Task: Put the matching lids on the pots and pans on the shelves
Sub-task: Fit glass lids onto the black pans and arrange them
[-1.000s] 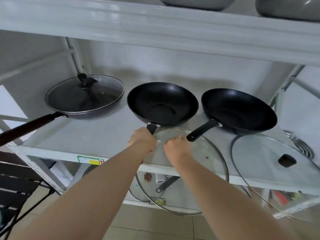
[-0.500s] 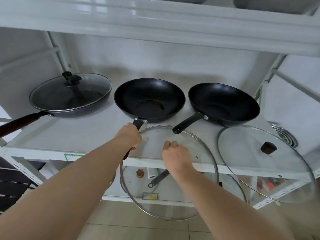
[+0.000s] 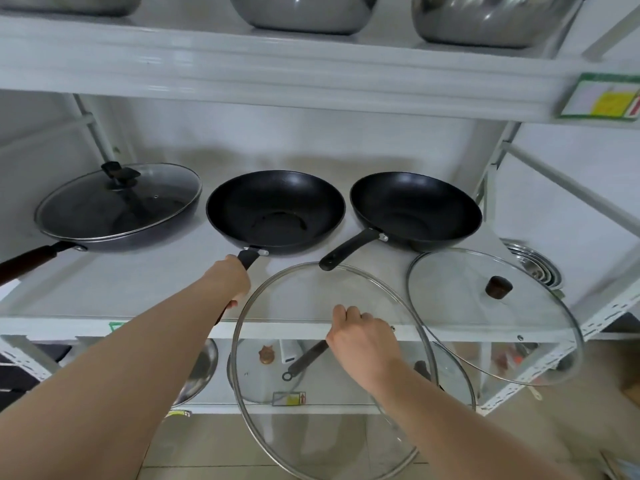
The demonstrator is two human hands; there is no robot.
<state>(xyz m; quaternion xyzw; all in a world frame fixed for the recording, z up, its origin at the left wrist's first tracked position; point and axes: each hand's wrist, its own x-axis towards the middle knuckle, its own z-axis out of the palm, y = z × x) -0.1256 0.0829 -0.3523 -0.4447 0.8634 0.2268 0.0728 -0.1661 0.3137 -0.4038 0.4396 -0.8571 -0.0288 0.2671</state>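
While seemingly clenched, right hand palm-down.

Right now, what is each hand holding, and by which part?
The left hand grips the middle wok by its handle. The right hand holds the glass lid at its centre, presumably by a knob hidden under the fingers.

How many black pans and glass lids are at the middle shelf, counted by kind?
Black pans: 3, the covered left pan, middle pan, right pan.
Glass lids: 3, the fitted lid, the held lid, the leaning lid.
Total: 6
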